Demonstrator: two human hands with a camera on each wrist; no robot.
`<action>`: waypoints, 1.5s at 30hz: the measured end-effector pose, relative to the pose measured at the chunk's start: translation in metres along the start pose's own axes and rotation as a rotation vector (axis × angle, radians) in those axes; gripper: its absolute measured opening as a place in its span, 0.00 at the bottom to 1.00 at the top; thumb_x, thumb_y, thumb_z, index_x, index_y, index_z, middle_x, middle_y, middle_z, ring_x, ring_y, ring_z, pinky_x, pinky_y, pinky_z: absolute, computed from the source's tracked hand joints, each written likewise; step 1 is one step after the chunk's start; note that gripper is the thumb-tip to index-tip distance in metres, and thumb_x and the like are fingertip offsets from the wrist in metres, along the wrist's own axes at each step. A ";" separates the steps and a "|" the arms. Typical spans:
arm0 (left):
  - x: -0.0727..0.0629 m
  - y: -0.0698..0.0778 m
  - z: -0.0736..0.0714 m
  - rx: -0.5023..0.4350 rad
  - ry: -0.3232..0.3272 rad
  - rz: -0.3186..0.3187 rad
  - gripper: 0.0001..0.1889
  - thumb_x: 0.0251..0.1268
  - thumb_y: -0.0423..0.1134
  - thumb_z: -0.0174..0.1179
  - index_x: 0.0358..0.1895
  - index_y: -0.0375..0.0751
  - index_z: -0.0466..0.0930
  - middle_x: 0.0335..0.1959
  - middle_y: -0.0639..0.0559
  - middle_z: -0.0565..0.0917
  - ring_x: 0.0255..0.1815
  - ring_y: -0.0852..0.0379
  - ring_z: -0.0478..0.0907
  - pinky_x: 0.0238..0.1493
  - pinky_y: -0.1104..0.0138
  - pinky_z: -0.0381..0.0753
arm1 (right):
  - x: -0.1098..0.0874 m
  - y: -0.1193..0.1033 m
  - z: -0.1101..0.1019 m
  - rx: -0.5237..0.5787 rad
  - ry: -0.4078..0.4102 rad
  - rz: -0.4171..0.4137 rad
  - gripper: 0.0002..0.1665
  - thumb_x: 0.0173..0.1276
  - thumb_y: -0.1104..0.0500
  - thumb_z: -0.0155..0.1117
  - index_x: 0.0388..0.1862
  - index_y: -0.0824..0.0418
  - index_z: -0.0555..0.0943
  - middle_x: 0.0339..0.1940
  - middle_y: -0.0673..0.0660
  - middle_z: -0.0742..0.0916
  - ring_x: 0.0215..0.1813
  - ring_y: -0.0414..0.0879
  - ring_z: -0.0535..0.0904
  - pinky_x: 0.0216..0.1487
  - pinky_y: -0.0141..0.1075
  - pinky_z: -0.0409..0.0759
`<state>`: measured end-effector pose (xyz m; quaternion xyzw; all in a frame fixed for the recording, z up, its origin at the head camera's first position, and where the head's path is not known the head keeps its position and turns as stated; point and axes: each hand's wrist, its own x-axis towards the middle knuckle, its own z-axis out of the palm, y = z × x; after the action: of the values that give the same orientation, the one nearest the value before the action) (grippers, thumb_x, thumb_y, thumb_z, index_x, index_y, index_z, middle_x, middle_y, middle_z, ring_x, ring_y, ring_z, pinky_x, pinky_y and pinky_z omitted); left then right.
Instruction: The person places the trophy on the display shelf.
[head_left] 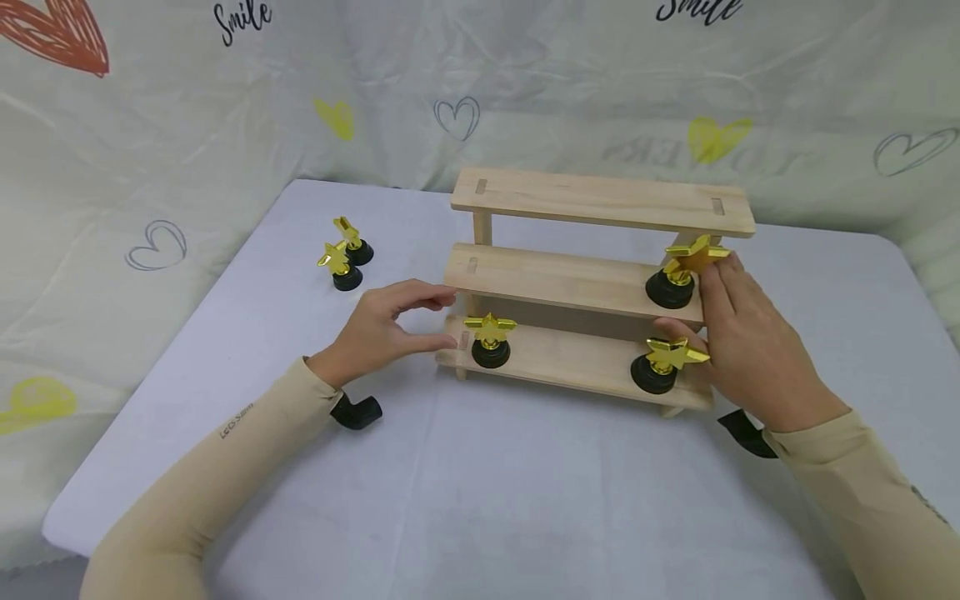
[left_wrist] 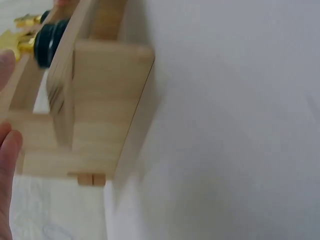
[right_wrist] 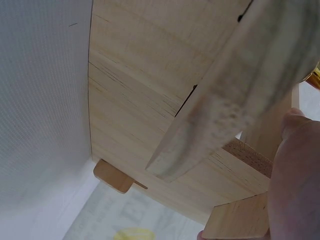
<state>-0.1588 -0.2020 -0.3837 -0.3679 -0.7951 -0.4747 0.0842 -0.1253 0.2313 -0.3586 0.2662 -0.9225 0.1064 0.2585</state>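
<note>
Between my hands stands a three-tier wooden display rack. At its left end my left hand holds it, with the thumb at the bottom tier and the fingers at the middle one. My right hand grips the other end, its thumb in front and its fingers along the side of the middle tier. One gold star trophy with a black base stands at the left of the bottom tier. Another star trophy is at that tier's right end. Above it, a third trophy sits on the middle tier beside my right fingers.
Two more star trophies stand close together on the white table, left of the rack. Behind the table hangs a pale cloth printed with hearts and words. Black wrist mounts show under both sleeves.
</note>
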 end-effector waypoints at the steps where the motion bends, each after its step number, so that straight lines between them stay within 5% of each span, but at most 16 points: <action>1: -0.001 -0.001 -0.004 0.014 0.019 0.003 0.31 0.44 0.29 0.82 0.58 0.33 0.84 0.51 0.41 0.89 0.52 0.58 0.87 0.62 0.70 0.85 | 0.000 0.000 0.000 -0.002 -0.001 0.001 0.57 0.76 0.24 0.39 0.78 0.71 0.61 0.74 0.74 0.73 0.79 0.70 0.66 0.82 0.58 0.63; 8: -0.007 -0.008 -0.032 0.047 0.143 -0.002 0.32 0.41 0.22 0.81 0.57 0.31 0.84 0.48 0.37 0.89 0.52 0.73 0.84 0.61 0.74 0.85 | -0.001 0.000 -0.003 -0.019 -0.005 0.002 0.57 0.76 0.23 0.38 0.77 0.72 0.62 0.73 0.74 0.74 0.78 0.72 0.67 0.79 0.63 0.66; 12: -0.007 -0.011 -0.051 0.023 0.261 -0.035 0.31 0.41 0.18 0.79 0.56 0.30 0.85 0.48 0.36 0.89 0.51 0.70 0.85 0.60 0.73 0.85 | -0.002 0.001 -0.005 -0.024 -0.012 0.005 0.57 0.76 0.23 0.38 0.78 0.71 0.61 0.73 0.75 0.73 0.78 0.72 0.67 0.78 0.63 0.67; 16: -0.006 -0.013 -0.068 -0.047 0.376 -0.079 0.30 0.44 0.15 0.76 0.56 0.27 0.84 0.49 0.45 0.89 0.50 0.63 0.87 0.62 0.70 0.85 | -0.004 0.000 -0.007 -0.019 -0.024 0.015 0.57 0.76 0.23 0.39 0.79 0.70 0.60 0.75 0.74 0.72 0.79 0.71 0.65 0.80 0.62 0.65; 20: -0.009 -0.017 -0.080 -0.053 0.456 -0.129 0.28 0.46 0.16 0.75 0.56 0.24 0.83 0.51 0.56 0.89 0.50 0.61 0.87 0.63 0.70 0.85 | -0.004 0.000 -0.008 -0.018 -0.038 0.025 0.58 0.75 0.23 0.38 0.79 0.70 0.59 0.75 0.74 0.72 0.79 0.72 0.65 0.79 0.63 0.66; 24: -0.015 -0.026 -0.088 -0.020 0.515 -0.205 0.28 0.48 0.18 0.76 0.57 0.27 0.83 0.51 0.56 0.89 0.49 0.63 0.87 0.62 0.73 0.84 | -0.003 0.000 -0.010 -0.024 -0.041 0.015 0.59 0.75 0.22 0.38 0.79 0.71 0.59 0.72 0.76 0.73 0.78 0.73 0.67 0.77 0.65 0.67; 36: -0.028 -0.045 -0.098 0.170 0.521 -0.387 0.34 0.51 0.28 0.79 0.65 0.39 0.80 0.58 0.47 0.85 0.54 0.72 0.82 0.64 0.78 0.80 | -0.007 0.000 -0.016 -0.013 -0.027 0.010 0.57 0.75 0.22 0.38 0.78 0.69 0.61 0.72 0.73 0.74 0.79 0.68 0.66 0.72 0.66 0.72; 45: -0.034 -0.061 -0.098 0.088 0.510 -0.522 0.39 0.52 0.31 0.79 0.71 0.41 0.75 0.55 0.59 0.84 0.57 0.65 0.82 0.67 0.76 0.79 | -0.006 0.000 -0.018 -0.008 -0.008 -0.001 0.56 0.76 0.23 0.38 0.78 0.69 0.61 0.71 0.73 0.75 0.75 0.68 0.69 0.74 0.62 0.72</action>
<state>-0.1957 -0.3161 -0.3900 -0.0187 -0.8354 -0.5218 0.1715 -0.1136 0.2403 -0.3467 0.2659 -0.9239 0.1017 0.2558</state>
